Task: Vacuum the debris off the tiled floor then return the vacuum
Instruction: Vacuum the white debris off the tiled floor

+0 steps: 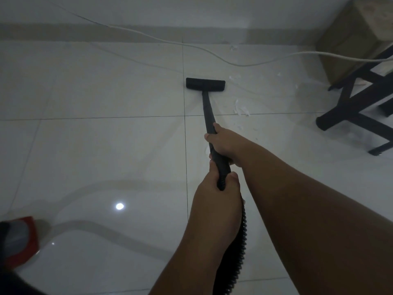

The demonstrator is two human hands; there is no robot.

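Observation:
A black vacuum wand (207,109) runs from my hands down to a flat black floor head (205,84) resting on the pale tiled floor (106,145). My right hand (225,143) grips the wand further forward. My left hand (217,188) grips it at the back, where the ribbed black hose (240,241) begins and drops below my arms. White scraps of debris (240,108) lie to the right of the wand, with smaller bits (234,47) near the wall. The floor head sits left of these scraps.
A white cable (191,46) snakes across the floor behind the floor head. A black furniture frame (350,107) and a brown box (348,39) stand at the right. A red and grey vacuum body (19,239) sits at the lower left edge.

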